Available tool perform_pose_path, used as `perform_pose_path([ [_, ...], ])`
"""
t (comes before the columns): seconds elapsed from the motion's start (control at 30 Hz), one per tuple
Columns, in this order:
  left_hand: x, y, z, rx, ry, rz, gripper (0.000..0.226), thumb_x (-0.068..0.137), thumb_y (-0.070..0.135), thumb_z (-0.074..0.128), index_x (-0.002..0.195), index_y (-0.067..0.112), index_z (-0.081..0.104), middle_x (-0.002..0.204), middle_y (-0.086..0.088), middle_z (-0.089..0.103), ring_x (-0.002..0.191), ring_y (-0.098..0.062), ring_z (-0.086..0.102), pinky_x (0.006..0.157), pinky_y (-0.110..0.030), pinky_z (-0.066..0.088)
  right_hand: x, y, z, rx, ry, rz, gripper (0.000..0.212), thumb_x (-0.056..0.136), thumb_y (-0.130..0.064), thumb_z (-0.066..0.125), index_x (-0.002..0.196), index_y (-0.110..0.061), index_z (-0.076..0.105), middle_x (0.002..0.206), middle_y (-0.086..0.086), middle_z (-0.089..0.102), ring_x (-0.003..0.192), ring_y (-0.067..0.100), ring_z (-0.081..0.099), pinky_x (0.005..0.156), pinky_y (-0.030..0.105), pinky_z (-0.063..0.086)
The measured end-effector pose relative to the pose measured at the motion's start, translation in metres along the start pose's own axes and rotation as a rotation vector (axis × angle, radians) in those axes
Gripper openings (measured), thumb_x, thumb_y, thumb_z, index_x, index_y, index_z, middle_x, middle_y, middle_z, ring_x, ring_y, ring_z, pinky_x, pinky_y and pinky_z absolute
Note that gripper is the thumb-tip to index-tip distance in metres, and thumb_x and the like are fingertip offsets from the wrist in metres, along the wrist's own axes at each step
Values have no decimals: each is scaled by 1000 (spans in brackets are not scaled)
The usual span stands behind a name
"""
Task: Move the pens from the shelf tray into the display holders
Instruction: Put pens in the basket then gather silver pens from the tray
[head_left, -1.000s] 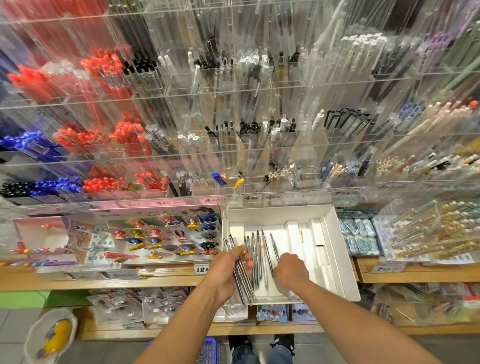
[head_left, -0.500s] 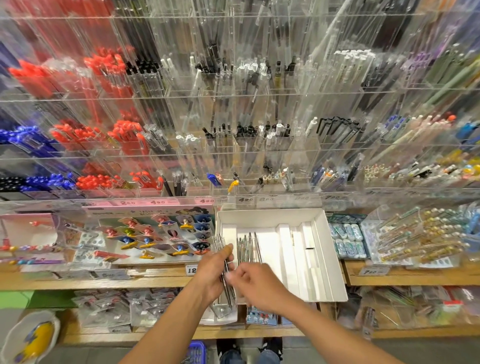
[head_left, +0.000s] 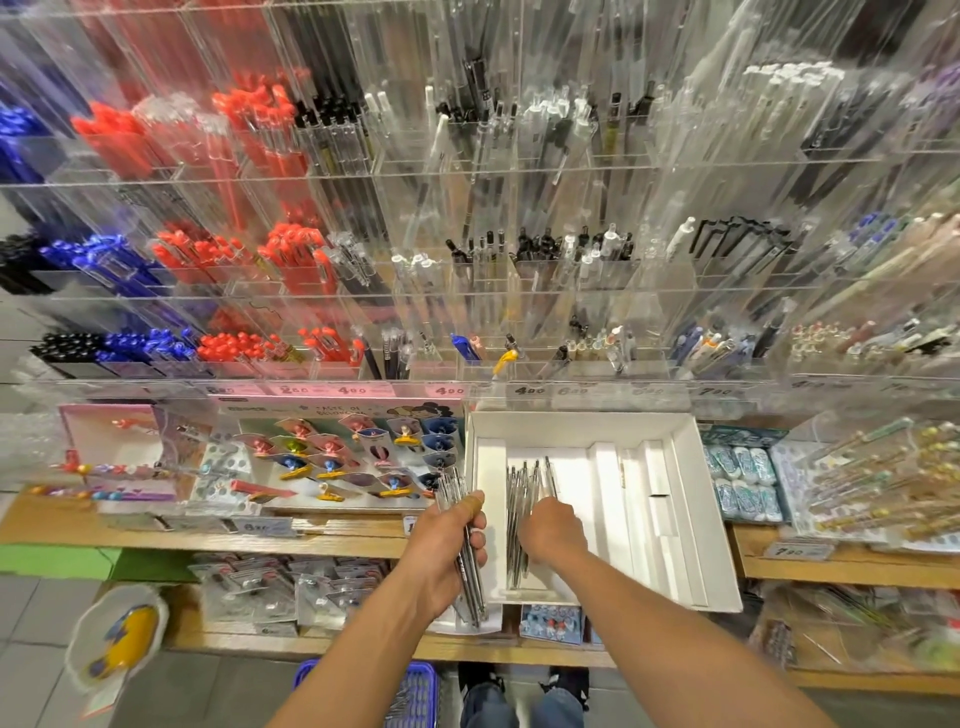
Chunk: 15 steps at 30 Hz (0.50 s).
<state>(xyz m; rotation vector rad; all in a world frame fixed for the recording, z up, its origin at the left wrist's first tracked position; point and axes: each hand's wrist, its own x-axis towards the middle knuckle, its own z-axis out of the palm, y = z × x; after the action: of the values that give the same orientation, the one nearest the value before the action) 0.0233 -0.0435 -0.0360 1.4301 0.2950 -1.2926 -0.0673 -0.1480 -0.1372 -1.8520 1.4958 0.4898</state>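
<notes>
Pens in tray, right hand back on them, left hand unmoved

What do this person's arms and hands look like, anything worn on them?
Both forearms are bare, with no sleeve, watch or glove in view. The left hand has an orange-tan wrap, perhaps a plaster, around one fingertip. The right hand shows nothing worn.

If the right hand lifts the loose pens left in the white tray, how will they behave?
The pens in the tray look thin, stiff and smooth, so they would probably lift rigidly but slip against each other. Being round, they may roll in the white tray. The bundle in the left hand already fans out.
</notes>
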Motion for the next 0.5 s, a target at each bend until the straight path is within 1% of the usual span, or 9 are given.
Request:
perform_pose_path([
  [0.07, 0, 0, 1, 4, 0, 1, 6, 97, 13, 60, 94, 9, 59, 59, -1, 54, 45, -10, 45, 41, -24, 40, -1, 1, 1, 9, -10, 28, 9, 91, -14, 52, 87, -13, 59, 72, -3, 56, 62, 14, 54, 54, 25, 41],
  [0.1, 0, 0, 2, 5, 1, 2, 6, 97, 13, 60, 93, 8, 58, 60, -1, 55, 45, -11, 45, 40, -24, 40, -3, 2, 2, 12, -23, 34, 10, 93, -15, 52, 93, -11, 61, 76, -2, 59, 67, 17, 57, 57, 25, 42],
  [0.17, -1, 0, 3, 10, 6, 4, 6, 97, 12, 60, 92, 8, 58, 60, -1, 55, 45, -11, 45, 40, -24, 40, -3, 3, 4, 25, -52, 21, 18, 95, -19, 52, 106, -8, 61, 95, 4, 67, 77, 20, 60, 61, 26, 44],
  [0.2, -1, 0, 3, 13, 10, 6, 7, 97, 12, 60, 92, 8, 58, 60, -2, 55, 45, -11, 45, 40, -24, 40, -3, 2, 5, 35, -69, 16, 19, 96, -20, 53, 108, -7, 60, 101, 6, 68, 78, 20, 59, 62, 25, 44],
  [0.23, -2, 0, 3, 16, 12, 6, 6, 97, 12, 60, 92, 8, 58, 61, -2, 55, 46, -11, 45, 40, -24, 40, -4, 3, 5, 40, -86, 8, 17, 96, -22, 54, 104, -8, 59, 99, 5, 68, 75, 18, 58, 60, 24, 44],
  [0.27, -2, -1, 3, 21, 13, 7, 5, 97, 12, 60, 94, 8, 58, 61, -2, 55, 46, -11, 45, 40, -24, 40, -4, 3, 6, 42, -104, -7, 15, 95, -24, 55, 94, -9, 58, 91, 3, 66, 69, 15, 56, 55, 22, 43],
  [0.33, -3, -3, 4, 28, 13, 5, 5, 97, 12, 60, 97, 7, 58, 61, -2, 55, 46, -11, 45, 40, -23, 40, -4, 4, 6, 47, -136, -23, 25, 95, -29, 57, 76, -15, 49, 74, -2, 56, 58, 10, 50, 45, 20, 35],
  [0.4, -4, -6, 5, 31, 12, -1, 5, 97, 11, 60, 98, 6, 59, 62, -2, 55, 46, -11, 45, 40, -23, 40, -4, 4, 5, 48, -162, -20, 31, 96, -34, 56, 72, -18, 45, 70, -3, 52, 56, 9, 48, 43, 21, 32],
  [0.5, -6, -10, 6, 40, 12, -5, 5, 97, 11, 60, 96, 7, 58, 62, -2, 54, 46, -11, 44, 39, -23, 40, -3, 7, 1, 29, -228, -50, 33, 97, -35, 54, 71, -16, 46, 67, -2, 51, 54, 9, 47, 45, 22, 34],
])
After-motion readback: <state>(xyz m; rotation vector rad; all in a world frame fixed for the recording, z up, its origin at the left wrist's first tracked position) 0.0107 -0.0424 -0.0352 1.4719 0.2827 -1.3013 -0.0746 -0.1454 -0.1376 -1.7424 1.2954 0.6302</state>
